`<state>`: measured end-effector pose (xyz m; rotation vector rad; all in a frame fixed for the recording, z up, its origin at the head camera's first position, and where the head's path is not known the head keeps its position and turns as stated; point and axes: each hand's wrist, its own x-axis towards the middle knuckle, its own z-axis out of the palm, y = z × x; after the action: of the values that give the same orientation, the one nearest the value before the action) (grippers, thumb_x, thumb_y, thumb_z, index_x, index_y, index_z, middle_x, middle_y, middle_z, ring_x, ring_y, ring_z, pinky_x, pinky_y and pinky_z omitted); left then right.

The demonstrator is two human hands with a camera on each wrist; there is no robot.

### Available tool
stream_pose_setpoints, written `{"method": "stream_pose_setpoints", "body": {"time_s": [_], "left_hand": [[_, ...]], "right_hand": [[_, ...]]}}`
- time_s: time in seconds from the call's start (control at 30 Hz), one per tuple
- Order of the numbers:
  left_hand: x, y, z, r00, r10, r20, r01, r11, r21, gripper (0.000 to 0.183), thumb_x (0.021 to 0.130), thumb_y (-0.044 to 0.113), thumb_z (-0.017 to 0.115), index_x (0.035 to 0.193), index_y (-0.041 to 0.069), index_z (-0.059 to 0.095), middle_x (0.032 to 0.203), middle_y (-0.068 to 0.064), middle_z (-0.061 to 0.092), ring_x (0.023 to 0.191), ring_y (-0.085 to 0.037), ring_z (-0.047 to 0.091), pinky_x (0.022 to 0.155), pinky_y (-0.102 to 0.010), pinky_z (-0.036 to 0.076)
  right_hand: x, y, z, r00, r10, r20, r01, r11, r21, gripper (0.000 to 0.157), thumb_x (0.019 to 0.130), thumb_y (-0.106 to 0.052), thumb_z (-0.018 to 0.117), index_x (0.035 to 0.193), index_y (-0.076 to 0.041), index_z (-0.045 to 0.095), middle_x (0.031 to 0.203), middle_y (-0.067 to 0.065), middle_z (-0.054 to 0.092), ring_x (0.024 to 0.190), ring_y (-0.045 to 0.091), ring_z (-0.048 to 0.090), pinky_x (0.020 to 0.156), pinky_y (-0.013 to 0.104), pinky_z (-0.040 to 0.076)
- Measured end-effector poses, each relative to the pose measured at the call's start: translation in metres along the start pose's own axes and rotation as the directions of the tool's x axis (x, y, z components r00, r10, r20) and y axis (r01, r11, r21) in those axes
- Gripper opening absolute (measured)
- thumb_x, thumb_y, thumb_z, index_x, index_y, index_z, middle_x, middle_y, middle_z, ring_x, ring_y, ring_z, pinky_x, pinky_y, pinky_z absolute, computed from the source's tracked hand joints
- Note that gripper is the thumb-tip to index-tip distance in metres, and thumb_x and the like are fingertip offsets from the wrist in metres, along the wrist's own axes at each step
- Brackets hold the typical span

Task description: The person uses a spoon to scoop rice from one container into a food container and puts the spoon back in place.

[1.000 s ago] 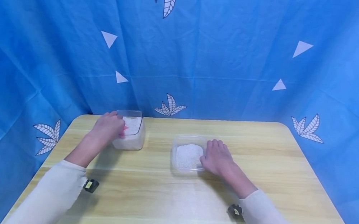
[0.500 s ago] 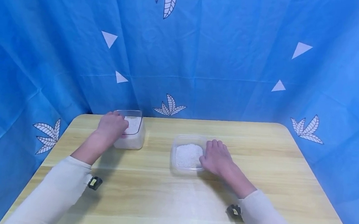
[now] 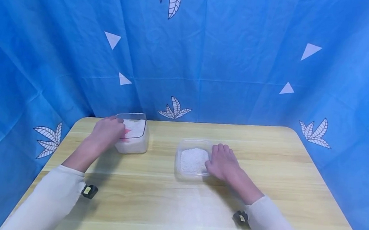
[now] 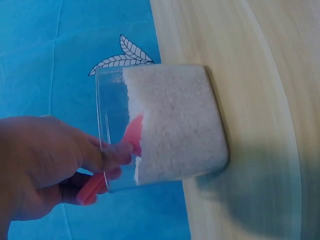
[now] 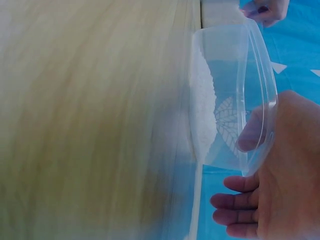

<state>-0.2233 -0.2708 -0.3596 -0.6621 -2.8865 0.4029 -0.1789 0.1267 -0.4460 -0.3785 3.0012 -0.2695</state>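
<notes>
My left hand [image 3: 107, 131] holds a red plastic scoop [image 4: 134, 131] by its handle, over the rim of a tall clear container [image 3: 132, 146]. The scoop's end meets the white rice [image 4: 175, 120] that fills much of this container. The handle sticks out below my fingers in the left wrist view. To the right, a lower clear plastic box [image 3: 181, 143] holds a smaller heap of white grains [image 3: 194, 160]. My right hand [image 3: 224, 163] grips this box's right rim, thumb inside the wall [image 5: 252, 130] and fingers outside.
Both containers stand on a pale wooden table [image 3: 156, 197], the tall one close to its back left corner. A blue curtain [image 3: 243, 54] with leaf prints hangs directly behind and along the sides.
My left hand dipped rightward over the tall container, then drew back left, so the red scoop shows again. The right hand and the low box have stayed put.
</notes>
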Motion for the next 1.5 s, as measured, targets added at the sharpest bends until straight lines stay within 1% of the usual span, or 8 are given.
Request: {"method": "stream_pose_setpoints", "body": {"time_s": [0.23,0.37,0.6,0.83,1.0,1.17,1.37,1.5], "left_hand": [[-0.005,-0.003,-0.001,0.998,-0.024,-0.051,0.022,0.999,-0.043,0.007,0.085,-0.001,0.067,0.081,0.001,0.072,0.08,-0.015,0.067,0.071,-0.029,0.056,0.065,-0.042,0.053],[-0.009,-0.006,-0.001,0.996,-0.037,-0.076,0.029,0.995,-0.099,0.014,0.088,-0.001,0.063,0.082,0.003,0.075,0.081,-0.014,0.066,0.072,-0.028,0.055,0.064,-0.042,0.051],[-0.012,-0.014,0.005,0.996,-0.038,-0.084,0.024,0.986,-0.166,0.014,0.084,-0.001,0.069,0.09,0.007,0.079,0.081,-0.013,0.066,0.071,-0.026,0.052,0.062,-0.035,0.044],[-0.017,-0.019,0.008,0.997,-0.068,-0.041,0.054,0.962,-0.269,0.021,0.081,0.003,0.075,0.101,0.006,0.078,0.086,-0.013,0.067,0.075,-0.025,0.051,0.064,-0.031,0.039],[-0.019,-0.022,0.007,0.996,-0.089,-0.011,0.081,0.945,-0.318,0.025,0.082,0.001,0.072,0.107,0.003,0.076,0.094,-0.017,0.068,0.081,-0.029,0.054,0.07,-0.038,0.044],[-0.021,-0.025,0.009,0.991,-0.127,0.03,0.129,0.921,-0.369,0.029,0.084,0.006,0.074,0.112,0.003,0.073,0.103,-0.018,0.066,0.091,-0.032,0.055,0.077,-0.043,0.048],[-0.022,-0.028,0.013,0.989,-0.145,0.02,0.14,0.892,-0.429,0.03,0.085,0.009,0.075,0.113,0.002,0.072,0.096,-0.015,0.065,0.088,-0.029,0.053,0.074,-0.039,0.045],[-0.024,-0.029,0.014,0.989,-0.15,0.014,0.14,0.882,-0.449,0.031,0.085,0.009,0.074,0.115,0.002,0.072,0.092,-0.013,0.065,0.085,-0.027,0.053,0.073,-0.036,0.043]], "right_hand": [[0.0,0.0,-0.002,1.0,0.006,0.004,-0.006,1.0,0.004,0.036,0.091,-0.035,0.047,0.106,-0.003,0.047,0.094,0.009,0.044,0.091,0.025,0.04,0.081,0.038,0.037],[0.0,0.001,-0.002,1.0,0.006,-0.001,-0.006,1.0,0.01,0.034,0.091,-0.035,0.048,0.103,-0.004,0.046,0.093,0.008,0.044,0.09,0.025,0.04,0.079,0.037,0.036],[-0.001,0.003,-0.002,1.0,0.003,-0.007,-0.003,1.0,0.01,0.034,0.09,-0.035,0.048,0.103,-0.004,0.046,0.093,0.008,0.043,0.09,0.025,0.04,0.079,0.038,0.036],[-0.002,0.001,0.001,1.0,0.008,-0.007,-0.007,1.0,0.019,0.035,0.09,-0.036,0.049,0.104,-0.003,0.047,0.093,0.009,0.044,0.09,0.025,0.04,0.079,0.038,0.037],[-0.003,0.0,0.001,1.0,0.002,-0.01,-0.002,1.0,0.016,0.034,0.09,-0.036,0.048,0.103,-0.004,0.046,0.093,0.008,0.043,0.089,0.025,0.039,0.078,0.037,0.035],[-0.002,0.0,0.001,1.0,0.0,-0.016,0.001,1.0,0.023,0.033,0.09,-0.035,0.049,0.102,-0.004,0.048,0.093,0.008,0.044,0.089,0.025,0.04,0.079,0.037,0.036],[-0.003,-0.001,0.002,1.0,0.006,-0.013,-0.005,1.0,0.018,0.035,0.09,-0.036,0.049,0.104,-0.004,0.048,0.094,0.009,0.044,0.091,0.026,0.041,0.081,0.039,0.037],[-0.003,-0.002,0.001,1.0,0.004,-0.009,-0.004,1.0,0.016,0.034,0.091,-0.036,0.049,0.103,-0.004,0.047,0.094,0.008,0.044,0.091,0.025,0.04,0.08,0.039,0.037]]}}
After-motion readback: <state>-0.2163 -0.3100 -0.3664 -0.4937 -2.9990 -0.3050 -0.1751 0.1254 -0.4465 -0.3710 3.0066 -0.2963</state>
